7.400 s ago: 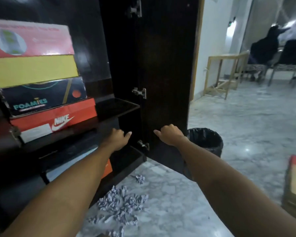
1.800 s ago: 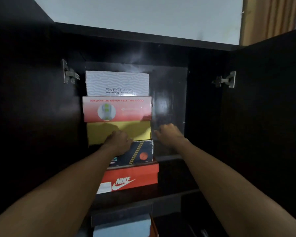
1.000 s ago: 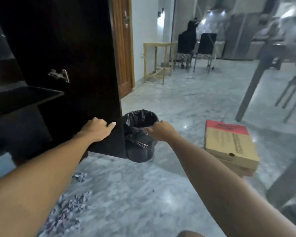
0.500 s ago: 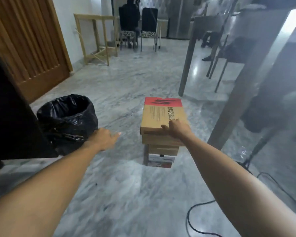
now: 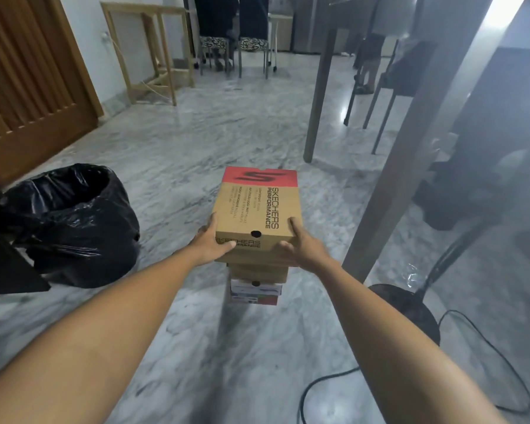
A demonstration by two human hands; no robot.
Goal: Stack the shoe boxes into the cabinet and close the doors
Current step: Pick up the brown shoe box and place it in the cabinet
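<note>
A brown Skechers shoe box (image 5: pixel 257 209) with a red end tops a small stack of shoe boxes (image 5: pixel 256 289) on the marble floor, centre of view. My left hand (image 5: pixel 210 241) grips its near left corner, thumb on the front face. My right hand (image 5: pixel 299 244) grips the near right corner the same way. Both arms stretch forward from the bottom of the view. A dark corner of the cabinet door (image 5: pixel 3 264) shows at the left edge; the cabinet's inside is out of view.
A bin lined with a black bag (image 5: pixel 71 221) stands left of the stack. Grey table legs (image 5: pixel 410 148) rise to the right, with a black fan base (image 5: pixel 410 310) and cable (image 5: pixel 325 381) near them. A wooden door (image 5: pixel 28 81) and chairs (image 5: pixel 236 47) lie farther back.
My view swung from the cabinet's stacked boxes round to the floor stack. My left hand came across from near the bin, and both hands now grip the top box.
</note>
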